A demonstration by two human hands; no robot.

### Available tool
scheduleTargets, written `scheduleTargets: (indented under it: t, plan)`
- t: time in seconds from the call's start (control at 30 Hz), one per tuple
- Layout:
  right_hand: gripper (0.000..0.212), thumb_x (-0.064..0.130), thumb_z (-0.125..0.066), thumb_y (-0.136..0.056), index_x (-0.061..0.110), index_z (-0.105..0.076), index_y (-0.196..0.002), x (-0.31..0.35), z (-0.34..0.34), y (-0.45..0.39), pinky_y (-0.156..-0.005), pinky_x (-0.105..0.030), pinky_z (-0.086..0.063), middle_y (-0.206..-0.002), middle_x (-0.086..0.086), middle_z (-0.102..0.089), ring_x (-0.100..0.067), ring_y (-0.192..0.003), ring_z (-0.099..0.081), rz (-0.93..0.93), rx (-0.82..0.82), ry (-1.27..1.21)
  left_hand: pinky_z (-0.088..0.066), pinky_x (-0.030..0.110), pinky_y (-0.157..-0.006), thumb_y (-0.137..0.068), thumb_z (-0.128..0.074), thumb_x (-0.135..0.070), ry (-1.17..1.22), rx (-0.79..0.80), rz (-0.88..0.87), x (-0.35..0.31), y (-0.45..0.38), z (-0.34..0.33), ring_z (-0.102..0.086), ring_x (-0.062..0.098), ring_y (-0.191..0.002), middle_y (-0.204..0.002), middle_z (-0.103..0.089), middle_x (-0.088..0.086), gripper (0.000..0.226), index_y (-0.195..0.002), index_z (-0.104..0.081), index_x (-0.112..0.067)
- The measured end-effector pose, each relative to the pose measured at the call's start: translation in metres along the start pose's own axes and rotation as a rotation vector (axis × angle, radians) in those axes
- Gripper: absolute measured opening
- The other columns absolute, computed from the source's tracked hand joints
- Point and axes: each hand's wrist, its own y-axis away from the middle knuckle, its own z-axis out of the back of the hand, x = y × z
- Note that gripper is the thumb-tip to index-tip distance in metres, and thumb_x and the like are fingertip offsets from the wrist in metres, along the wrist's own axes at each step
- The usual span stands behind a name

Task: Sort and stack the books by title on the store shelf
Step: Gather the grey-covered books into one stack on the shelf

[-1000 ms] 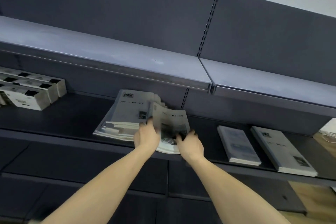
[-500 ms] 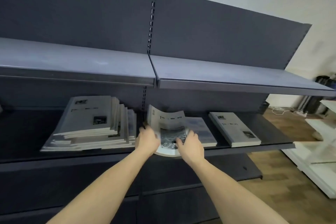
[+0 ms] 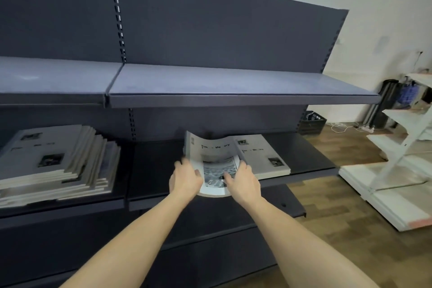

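- Head view: both hands hold one bent book (image 3: 214, 159) at its near end, over the front edge of the dark shelf (image 3: 154, 170).
- Left hand (image 3: 185, 179) grips the book's left edge, fingers curled round it, thumb on the cover.
- Right hand (image 3: 243, 182) grips the book's right edge, thumb lying across the printed picture on the cover, fingers wrapped below and hidden.
- The book bows between the two grips: its near edge curves down past the shelf lip, its far end rises and arches away from the hands. Its cover shows a title partly legible as "Tim… Me…ory".
- Just right of the grip, touching or nearly touching the held book, a flat book (image 3: 261, 156) lies on the same shelf with a similar title line and a small dark picture.
- Well left of the grip, a fanned pile (image 3: 58, 163) of similar pale books sits on the neighbouring shelf bay.
- Above the grip runs an upper shelf (image 3: 233, 82), grey-blue.
- Far right of the grip, white racks (image 3: 409, 147) stand on a wooden floor (image 3: 339, 229), beside a black crate (image 3: 312, 121).
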Motion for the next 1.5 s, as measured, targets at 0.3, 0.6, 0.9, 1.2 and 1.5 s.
scheduleTargets:
  t: [0.3, 0.6, 0.9, 1.2, 1.5]
  plan:
    - [0.051, 0.045, -0.048, -0.099, 0.008, -0.039, -0.132, -0.088, 0.031, -0.034, -0.073, -0.032, -0.041, -0.127, -0.01, -0.049, -0.026, -0.107, -0.059, -0.024, 0.024, 0.034, -0.045, 0.042, -0.089, -0.097, -0.047, -0.022, 0.003, 0.001, -0.011, -0.074, 0.009, -0.065, -0.057, 0.037, -0.112, -0.128, -0.048, 0.018, 0.043, -0.136, -0.036, -0.006]
    - [0.055, 0.045, -0.049, -0.098, 0.008, -0.037, -0.136, -0.135, 0.04, -0.078, -0.071, -0.032, -0.04, -0.131, -0.01, -0.048, -0.027, -0.108, -0.059, -0.055, 0.03, 0.007, -0.045, 0.037, -0.081, -0.098, -0.045, -0.024, -0.024, 0.049, -0.016, -0.118, -0.022, -0.106, -0.058, 0.037, -0.109, -0.124, -0.05, 0.018, 0.039, -0.132, -0.037, -0.006]
    - [0.061, 0.042, -0.053, -0.096, 0.005, -0.034, -0.141, -0.164, 0.044, -0.145, -0.076, -0.036, -0.045, -0.131, -0.014, -0.048, -0.034, -0.11, -0.06, -0.079, 0.039, 0.038, -0.049, 0.034, -0.073, -0.099, -0.045, -0.024, 0.021, 0.112, 0.017, -0.151, -0.081, -0.155, -0.058, 0.025, -0.097, -0.126, -0.05, 0.015, 0.054, -0.147, -0.027, -0.009]
    - [0.062, 0.043, -0.062, -0.09, 0.013, -0.04, -0.139, -0.185, 0.052, -0.195, -0.079, -0.038, -0.05, -0.132, -0.011, -0.052, -0.034, -0.111, -0.06, -0.011, 0.064, -0.041, -0.051, 0.04, -0.089, -0.1, -0.045, -0.028, 0.095, 0.09, 0.094, -0.172, -0.11, -0.182, -0.053, 0.033, -0.121, -0.144, -0.039, 0.016, 0.061, -0.153, -0.019, -0.015]
    - [0.058, 0.042, -0.058, -0.094, 0.012, -0.036, -0.138, -0.211, 0.043, -0.222, -0.089, -0.037, -0.044, -0.137, -0.011, -0.047, -0.031, -0.122, -0.053, -0.085, 0.261, -0.07, -0.043, 0.04, -0.1, -0.089, -0.054, -0.059, 0.027, 0.197, 0.2, -0.172, -0.117, -0.206, -0.038, 0.033, -0.136, -0.15, -0.034, 0.011, 0.079, -0.151, -0.021, -0.025]
